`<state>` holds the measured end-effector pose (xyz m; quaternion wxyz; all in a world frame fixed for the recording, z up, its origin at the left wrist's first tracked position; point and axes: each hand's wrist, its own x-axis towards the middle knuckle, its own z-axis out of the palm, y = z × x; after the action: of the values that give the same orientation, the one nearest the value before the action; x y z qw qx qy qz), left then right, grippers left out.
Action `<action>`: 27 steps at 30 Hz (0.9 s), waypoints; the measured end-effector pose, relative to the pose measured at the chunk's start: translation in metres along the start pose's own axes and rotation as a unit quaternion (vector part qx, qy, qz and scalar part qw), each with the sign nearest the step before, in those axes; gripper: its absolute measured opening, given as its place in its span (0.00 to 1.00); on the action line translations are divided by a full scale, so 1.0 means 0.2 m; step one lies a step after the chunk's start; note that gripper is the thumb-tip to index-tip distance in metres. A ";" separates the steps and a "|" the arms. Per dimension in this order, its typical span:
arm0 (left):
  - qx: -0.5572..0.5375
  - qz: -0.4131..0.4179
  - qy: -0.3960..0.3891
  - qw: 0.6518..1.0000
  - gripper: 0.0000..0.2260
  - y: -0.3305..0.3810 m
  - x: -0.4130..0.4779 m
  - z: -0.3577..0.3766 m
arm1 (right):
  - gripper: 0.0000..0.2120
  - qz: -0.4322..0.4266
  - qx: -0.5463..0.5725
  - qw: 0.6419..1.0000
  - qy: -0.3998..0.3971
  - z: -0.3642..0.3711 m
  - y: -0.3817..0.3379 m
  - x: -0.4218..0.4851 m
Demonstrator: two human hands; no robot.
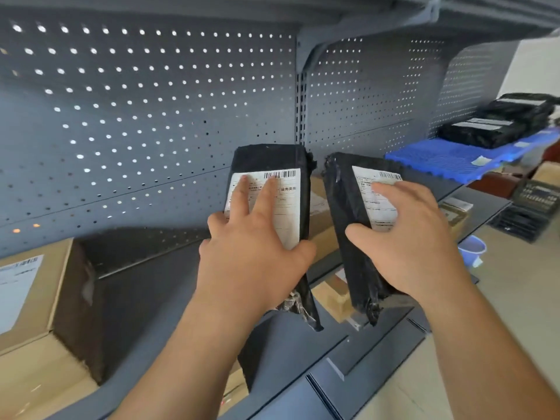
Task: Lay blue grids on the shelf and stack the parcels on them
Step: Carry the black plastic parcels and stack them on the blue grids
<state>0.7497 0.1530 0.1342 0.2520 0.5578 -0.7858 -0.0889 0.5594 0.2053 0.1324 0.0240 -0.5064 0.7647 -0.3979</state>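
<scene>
Left parcel [269,159] gripped in left hand [254,256], right parcel [342,189] in right hand [406,237]; blue grid [436,156] rightward, nearer right hand.

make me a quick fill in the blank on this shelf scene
The left hand holds the left parcel, wrapped in ____ plastic.
The right hand holds the right parcel, which bears a ____ label.
The stacked parcels at far right lie on a ____ grid.
Missing: black, white, blue.
</scene>
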 end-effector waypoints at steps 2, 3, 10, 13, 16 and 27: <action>-0.009 0.020 -0.004 1.000 0.43 0.10 0.03 0.06 | 0.36 0.015 0.008 1.000 0.018 -0.07 0.09 0.03; -0.012 0.030 -0.008 0.999 0.43 0.16 0.05 0.09 | 0.36 0.023 0.005 0.999 0.025 -0.11 0.14 0.04; -0.030 0.079 -0.051 0.995 0.43 0.64 0.12 0.34 | 0.42 0.070 -0.018 0.994 0.076 -0.41 0.56 0.13; -0.035 0.098 -0.068 0.992 0.42 0.87 0.16 0.47 | 0.37 0.086 -0.029 0.992 0.085 -0.56 0.75 0.18; -0.037 0.109 -0.089 0.989 0.42 1.09 0.17 0.63 | 0.36 0.111 -0.042 0.989 0.089 -0.72 0.97 0.22; -0.014 0.173 -0.210 0.962 0.40 1.82 0.18 1.31 | 0.36 0.225 -0.095 0.966 0.084 -1.11 1.73 0.25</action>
<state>0.3074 0.2140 0.0742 0.1008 0.3786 -0.9043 -0.1695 0.1766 0.3552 0.0837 0.0004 -0.2857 0.8924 -0.3494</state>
